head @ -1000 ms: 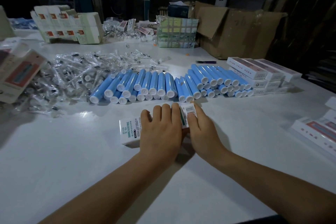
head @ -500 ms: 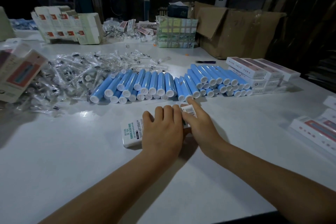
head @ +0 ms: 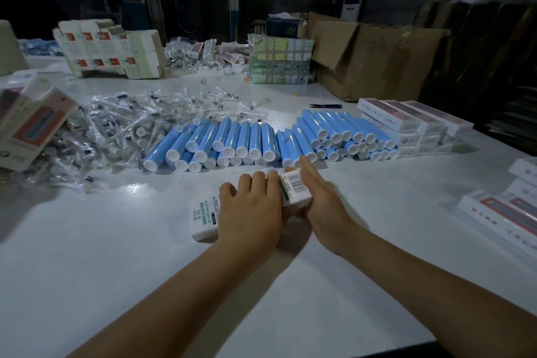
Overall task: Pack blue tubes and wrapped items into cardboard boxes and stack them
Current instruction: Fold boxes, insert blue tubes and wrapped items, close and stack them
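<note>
Pressing flat on the box (head: pixel 203 219), the left hand (head: pixel 251 209) holds it down while the right hand (head: pixel 322 200) grips its end (tubes (head: pixel 232 139) just beyond).

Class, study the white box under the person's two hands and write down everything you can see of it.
The white box is a long, narrow carton, seemingly thin card, lying flat on the white table. Teal lettering runs along its left part; a barcode label shows at its right end. The left hand lies palm-down across its middle, and the right hand presses against the right end. It sits just in front of the blue tubes, apart from them.
</note>
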